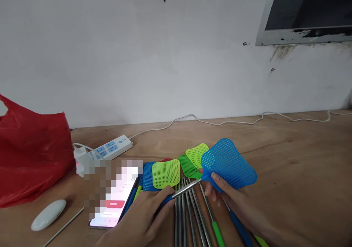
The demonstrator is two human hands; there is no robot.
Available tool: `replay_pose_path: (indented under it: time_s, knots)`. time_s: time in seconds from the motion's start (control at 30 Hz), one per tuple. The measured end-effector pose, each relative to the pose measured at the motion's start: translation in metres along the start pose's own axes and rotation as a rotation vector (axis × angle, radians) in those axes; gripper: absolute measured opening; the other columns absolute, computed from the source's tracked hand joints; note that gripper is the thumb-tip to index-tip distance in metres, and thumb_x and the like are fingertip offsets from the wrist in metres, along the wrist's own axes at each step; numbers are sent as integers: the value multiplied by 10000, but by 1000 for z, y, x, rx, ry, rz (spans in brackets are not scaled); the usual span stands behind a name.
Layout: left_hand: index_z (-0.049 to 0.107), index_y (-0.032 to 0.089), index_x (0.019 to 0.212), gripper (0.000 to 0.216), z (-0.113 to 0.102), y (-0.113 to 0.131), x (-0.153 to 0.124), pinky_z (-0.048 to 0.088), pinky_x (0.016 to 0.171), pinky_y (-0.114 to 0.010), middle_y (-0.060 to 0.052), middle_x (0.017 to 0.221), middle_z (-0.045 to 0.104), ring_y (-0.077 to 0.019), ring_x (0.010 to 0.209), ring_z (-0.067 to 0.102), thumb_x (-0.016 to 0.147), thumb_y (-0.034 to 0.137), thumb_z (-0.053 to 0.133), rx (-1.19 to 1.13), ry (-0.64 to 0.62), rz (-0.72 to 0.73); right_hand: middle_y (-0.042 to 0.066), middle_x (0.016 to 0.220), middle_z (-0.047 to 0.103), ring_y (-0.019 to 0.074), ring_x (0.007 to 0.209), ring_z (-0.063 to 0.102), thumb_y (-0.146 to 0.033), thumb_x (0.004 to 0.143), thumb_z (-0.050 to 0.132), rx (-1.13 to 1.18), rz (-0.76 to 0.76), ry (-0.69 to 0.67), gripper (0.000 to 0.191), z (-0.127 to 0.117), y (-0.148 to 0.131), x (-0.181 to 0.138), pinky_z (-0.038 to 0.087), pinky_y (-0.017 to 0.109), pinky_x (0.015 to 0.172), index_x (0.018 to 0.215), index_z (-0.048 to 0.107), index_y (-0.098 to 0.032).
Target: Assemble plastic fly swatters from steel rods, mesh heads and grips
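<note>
A blue fly swatter with a shiny metal rod is held tilted above the wooden table. My left hand is closed round its blue handle. With thumb and fingers, my right hand grips the neck where the mesh head meets the rod. Beneath them lie several bare metal rods side by side. Behind the rods are a yellow-green swatter head, a darker blue head partly under it, a green head and another yellow-green head. A green handle lies between my hands.
At left a lit phone lies near a white power strip with a plugged-in charger. A red plastic bag and a white oval object are further left. A white cable runs along the wall.
</note>
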State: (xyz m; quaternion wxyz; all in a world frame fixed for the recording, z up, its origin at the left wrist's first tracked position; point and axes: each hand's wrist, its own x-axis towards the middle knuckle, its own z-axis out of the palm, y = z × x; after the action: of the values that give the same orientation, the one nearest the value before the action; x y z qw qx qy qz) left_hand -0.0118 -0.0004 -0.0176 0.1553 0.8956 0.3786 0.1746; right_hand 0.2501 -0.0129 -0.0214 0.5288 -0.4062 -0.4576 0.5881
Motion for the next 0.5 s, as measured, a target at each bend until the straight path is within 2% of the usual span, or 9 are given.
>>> replay_pose_path:
  time_s: [0.13, 0.27, 0.4, 0.5]
  knots:
    - [597, 279, 1039, 329, -1, 5, 1, 512, 702, -298, 2, 882, 716, -213, 803, 674, 1068, 447, 315, -3, 6, -11, -14, 584, 540, 128, 561, 438, -643, 782, 716, 56, 1, 85, 503, 6, -2, 0, 395, 276, 591, 579, 593, -200]
    - [612, 282, 1031, 373, 0, 8, 2, 517, 713, -299, 8, 884, 716, -203, 805, 670, 1070, 482, 300, -39, 7, -43, -31, 556, 471, 121, 545, 380, -582, 725, 795, 196, 6, 174, 492, 12, -5, 1, 393, 274, 580, 559, 521, -208]
    - [633, 283, 1046, 374, 2, 4, 1, 525, 702, -290, 12, 883, 721, -194, 782, 664, 1062, 491, 322, -83, 30, -61, -56, 541, 391, 110, 519, 317, -455, 703, 851, 359, -66, 332, 466, -2, -7, 12, 368, 242, 509, 587, 465, -222]
    - [640, 287, 1059, 347, 6, -1, 1, 533, 725, -286, 13, 910, 723, -199, 825, 668, 1055, 484, 355, -105, 35, -76, -67, 532, 349, 101, 496, 261, -369, 717, 853, 421, -169, 433, 463, -19, -9, 23, 291, 209, 423, 592, 433, -221]
